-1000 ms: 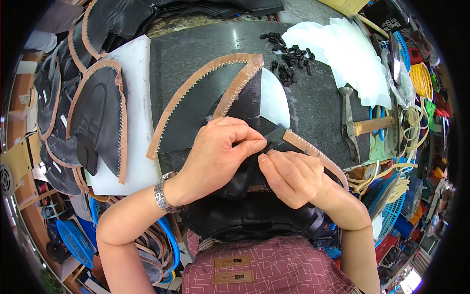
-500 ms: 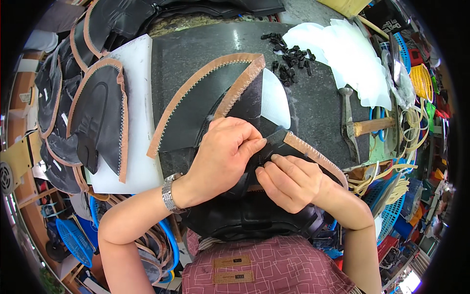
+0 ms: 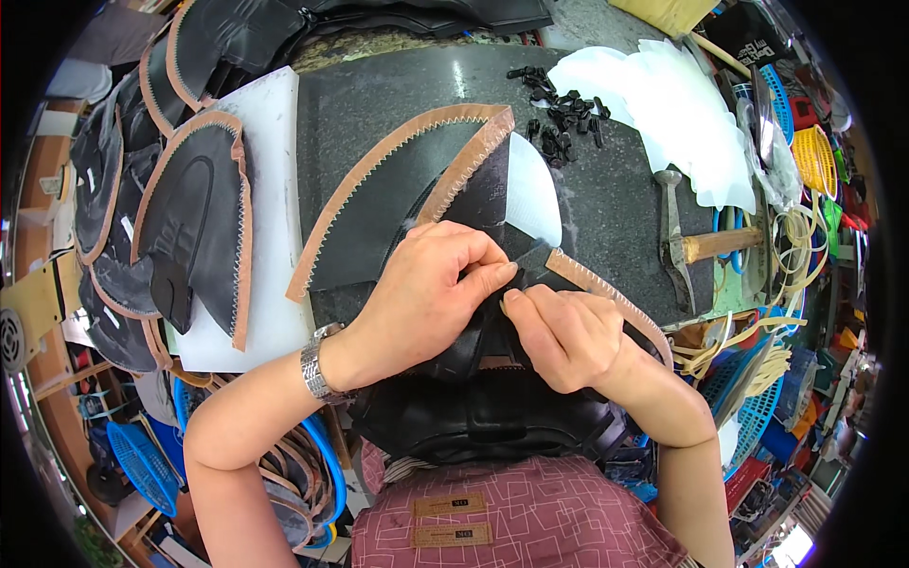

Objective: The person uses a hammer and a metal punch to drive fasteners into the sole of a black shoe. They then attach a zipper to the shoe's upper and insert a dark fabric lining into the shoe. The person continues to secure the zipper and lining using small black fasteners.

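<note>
A black leather boot upper with tan, zigzag-stitched edging lies spread before me, its near part rising toward my body. My left hand, with a metal watch at the wrist, pinches the black leather between thumb and bent fingers. Close at its right, my right hand is also closed, thumb against fingers, on the same dark piece. What lies exactly between the fingertips is hidden. A white curved sheet shows from under the upper. Another tan-edged strip of it runs off past my right hand.
Behind lies a dark stone slab with a pile of small black parts and white cut sheets. A hammer rests at the right. More tan-edged uppers lie on a white board at the left.
My right hand has moved slightly up, and its fingers have curled in tighter. My left hand stays almost in place on the leather.
</note>
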Action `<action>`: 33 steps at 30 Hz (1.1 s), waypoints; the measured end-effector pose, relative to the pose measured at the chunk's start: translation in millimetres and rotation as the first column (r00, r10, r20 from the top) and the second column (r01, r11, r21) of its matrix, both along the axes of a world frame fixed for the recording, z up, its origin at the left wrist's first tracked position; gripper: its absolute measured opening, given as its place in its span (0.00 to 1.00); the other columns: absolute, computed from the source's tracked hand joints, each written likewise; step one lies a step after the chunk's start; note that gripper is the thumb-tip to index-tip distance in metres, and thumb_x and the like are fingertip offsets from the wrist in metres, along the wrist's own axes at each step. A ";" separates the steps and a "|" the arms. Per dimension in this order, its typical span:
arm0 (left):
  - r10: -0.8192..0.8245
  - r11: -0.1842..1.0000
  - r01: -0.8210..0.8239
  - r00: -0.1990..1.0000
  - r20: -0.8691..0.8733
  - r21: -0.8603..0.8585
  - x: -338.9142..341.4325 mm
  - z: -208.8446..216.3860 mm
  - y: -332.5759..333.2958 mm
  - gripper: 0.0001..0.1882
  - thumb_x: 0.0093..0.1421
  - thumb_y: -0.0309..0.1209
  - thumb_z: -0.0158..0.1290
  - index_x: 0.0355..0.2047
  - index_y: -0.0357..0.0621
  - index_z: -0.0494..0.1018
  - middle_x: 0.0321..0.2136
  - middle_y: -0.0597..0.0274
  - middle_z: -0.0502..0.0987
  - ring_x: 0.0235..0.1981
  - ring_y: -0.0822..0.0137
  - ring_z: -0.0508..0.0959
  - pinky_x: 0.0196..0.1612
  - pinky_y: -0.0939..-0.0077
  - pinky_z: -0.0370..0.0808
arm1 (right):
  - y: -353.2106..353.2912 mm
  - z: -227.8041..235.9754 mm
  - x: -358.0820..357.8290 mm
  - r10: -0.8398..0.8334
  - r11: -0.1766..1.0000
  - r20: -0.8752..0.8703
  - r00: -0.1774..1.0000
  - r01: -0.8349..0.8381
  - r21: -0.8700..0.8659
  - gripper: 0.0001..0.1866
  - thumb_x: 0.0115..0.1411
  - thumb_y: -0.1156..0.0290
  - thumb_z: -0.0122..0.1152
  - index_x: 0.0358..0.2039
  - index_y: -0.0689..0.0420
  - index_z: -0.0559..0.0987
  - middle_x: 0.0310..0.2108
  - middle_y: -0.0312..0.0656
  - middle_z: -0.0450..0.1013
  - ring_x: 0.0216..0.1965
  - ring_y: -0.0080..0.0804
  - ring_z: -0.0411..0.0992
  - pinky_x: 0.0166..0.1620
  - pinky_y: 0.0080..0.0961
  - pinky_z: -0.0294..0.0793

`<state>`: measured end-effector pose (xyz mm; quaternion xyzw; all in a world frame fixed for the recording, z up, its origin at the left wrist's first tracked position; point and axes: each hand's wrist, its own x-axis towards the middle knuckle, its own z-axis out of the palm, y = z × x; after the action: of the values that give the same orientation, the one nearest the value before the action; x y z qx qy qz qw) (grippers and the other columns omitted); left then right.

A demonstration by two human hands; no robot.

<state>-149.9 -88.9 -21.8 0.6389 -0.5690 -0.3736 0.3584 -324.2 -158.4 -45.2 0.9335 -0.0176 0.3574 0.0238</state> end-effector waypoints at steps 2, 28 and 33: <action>0.005 1.000 -0.004 1.000 -0.026 0.021 1.3 0.2 0.4 0.07 0.55 0.29 0.55 0.26 0.36 0.74 0.25 0.59 0.75 0.30 0.65 0.74 0.37 0.74 0.69 | -0.5 0.9 0.4 0.015 1.000 -0.008 1.000 -0.015 -0.001 0.13 0.42 0.75 0.57 0.31 0.64 0.76 0.28 0.40 0.70 0.20 0.19 0.69 0.20 0.13 0.66; 0.025 0.984 -0.003 0.992 0.122 -0.179 -4.3 -8.4 3.3 0.05 0.54 0.26 0.54 0.25 0.38 0.71 0.23 0.60 0.73 0.31 0.63 0.73 0.39 0.73 0.67 | 0.7 1.0 2.7 0.060 0.998 -0.027 0.998 -0.060 -0.005 0.12 0.42 0.70 0.57 0.29 0.60 0.77 0.28 0.37 0.70 0.22 0.21 0.68 0.23 0.13 0.64; 0.090 0.990 -0.080 0.993 0.075 -0.119 1.8 -9.4 -5.9 0.06 0.57 0.28 0.52 0.26 0.39 0.70 0.23 0.60 0.72 0.29 0.63 0.71 0.38 0.73 0.65 | 25.0 -7.7 -11.5 0.260 0.965 -0.075 0.963 -0.259 0.025 0.11 0.41 0.68 0.56 0.27 0.57 0.77 0.26 0.34 0.68 0.22 0.21 0.65 0.24 0.15 0.59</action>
<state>-148.1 -94.8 -31.2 0.6551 -0.5760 -0.2983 0.3875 -335.7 -133.4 -52.9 0.9410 0.1032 0.3208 -0.0297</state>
